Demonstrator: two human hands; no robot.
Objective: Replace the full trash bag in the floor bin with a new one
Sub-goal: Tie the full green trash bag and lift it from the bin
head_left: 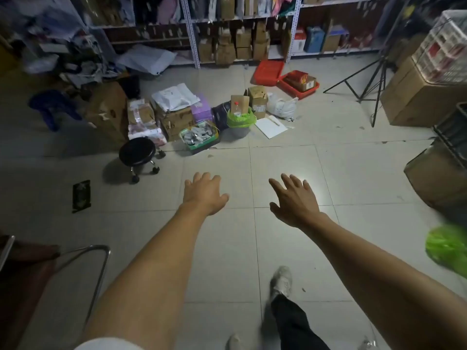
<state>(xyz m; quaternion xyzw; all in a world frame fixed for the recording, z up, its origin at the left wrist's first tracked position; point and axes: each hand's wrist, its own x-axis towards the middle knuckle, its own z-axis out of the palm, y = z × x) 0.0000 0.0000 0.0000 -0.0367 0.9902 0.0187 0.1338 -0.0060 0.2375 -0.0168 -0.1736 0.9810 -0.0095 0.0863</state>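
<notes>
Across the tiled floor (285, 157), among the clutter below the shelving, a grey floor bin (238, 131) is seen upright, lined with a bright green trash bag (241, 120) whose rim is folded over the bin's edge. A clear bottle with a red cap (236, 109) and a piece of brown cardboard (239, 102) stick up out of the bag. Just left of the bin a dark bag (221, 114) is noted, and beyond that a green basket (199, 136) filled with small pale items. A white sheet (270, 127) lies flat on the tiles just right of the bin. Cardboard boxes (174, 120) are stacked further left, and a black wheeled stool (137, 152) stands in front of them.

Well short of the bin, 2 bare arms are extended forward. The left hand (204, 194) is held palm down, fingers straight and close together, holding nothing. The right hand (294, 200) is likewise palm down with fingers spread slightly apart, holding nothing. Neither hand touches any object.

A second patch of green plastic (447, 248), blurred, is recorded at the right edge; what it belongs to cannot be told. 2 red trays (269, 72) lie near the shelving (193, 46), and a black tripod (376, 82) stands to the right.
</notes>
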